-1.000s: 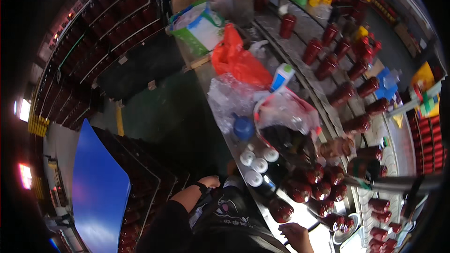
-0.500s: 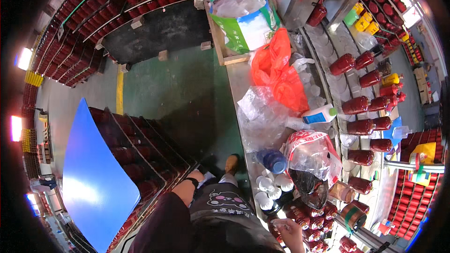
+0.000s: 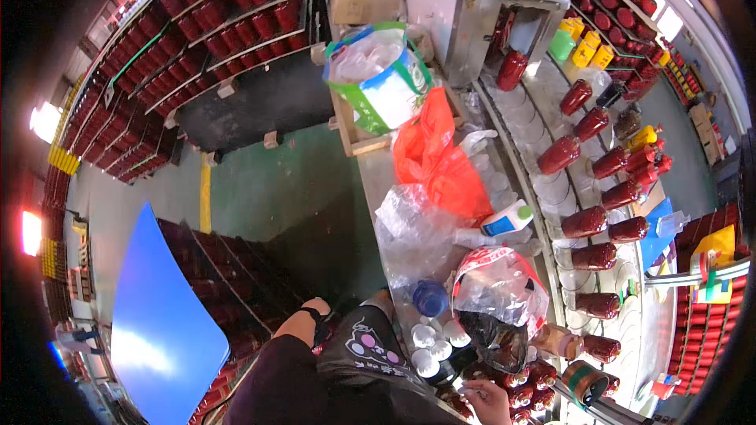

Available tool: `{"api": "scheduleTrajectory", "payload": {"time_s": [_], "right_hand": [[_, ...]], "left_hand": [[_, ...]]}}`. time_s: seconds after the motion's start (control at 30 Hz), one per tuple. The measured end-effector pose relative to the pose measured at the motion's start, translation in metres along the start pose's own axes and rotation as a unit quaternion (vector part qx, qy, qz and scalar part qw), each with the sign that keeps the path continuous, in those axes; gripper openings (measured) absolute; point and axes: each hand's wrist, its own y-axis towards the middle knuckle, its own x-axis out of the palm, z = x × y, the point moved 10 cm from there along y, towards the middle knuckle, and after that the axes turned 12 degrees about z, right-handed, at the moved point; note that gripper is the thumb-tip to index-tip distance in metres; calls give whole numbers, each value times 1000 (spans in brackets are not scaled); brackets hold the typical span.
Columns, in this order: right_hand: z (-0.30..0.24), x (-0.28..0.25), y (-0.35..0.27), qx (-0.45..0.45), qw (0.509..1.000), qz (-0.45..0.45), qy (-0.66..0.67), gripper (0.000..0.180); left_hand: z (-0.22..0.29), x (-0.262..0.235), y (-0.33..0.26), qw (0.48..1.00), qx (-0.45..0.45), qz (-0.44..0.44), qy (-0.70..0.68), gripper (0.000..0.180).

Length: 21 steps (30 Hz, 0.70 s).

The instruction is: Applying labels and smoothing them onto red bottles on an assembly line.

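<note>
Only one of my hands shows. My right hand (image 3: 488, 401) is at the bottom edge, against a cluster of small red jars (image 3: 526, 384) on the bench. Its fingers are curled, and I cannot tell whether they grip a jar. Just left of it lie several white lids (image 3: 431, 340) and a blue cap (image 3: 430, 297). A clear bag with red print (image 3: 498, 290) sits above a dark bag (image 3: 494, 338). My left hand is out of view. My dark trousers (image 3: 346, 378) and a sandalled foot (image 3: 313, 323) fill the lower middle.
A roller conveyor (image 3: 543, 189) carries red-filled jars (image 3: 584, 222) from a steel machine (image 3: 480, 0). The bench holds a red bag (image 3: 437, 161), crumpled clear plastic (image 3: 413, 228), a white spray bottle (image 3: 508, 220) and a green-white sack (image 3: 378, 79). Crates of red jars (image 3: 228, 267) and a blue board (image 3: 161, 330) stand at left.
My head has turned, so the bench and conveyor swing toward upright and the machine comes into view. My right hand stays by the small jars at the bottom.
</note>
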Motion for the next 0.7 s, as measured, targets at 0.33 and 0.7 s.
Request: {"api": "scheduleTrajectory", "payload": {"time_s": [0.33, 0.7], "right_hand": [[-15, 50, 46, 153, 979, 68, 116, 17], [-139, 137, 149, 70, 994, 56, -61, 21]], "left_hand": [[-66, -63, 117, 999, -38, 23, -22, 43], [-106, -101, 132, 976, 207, 15, 60, 23]]}}
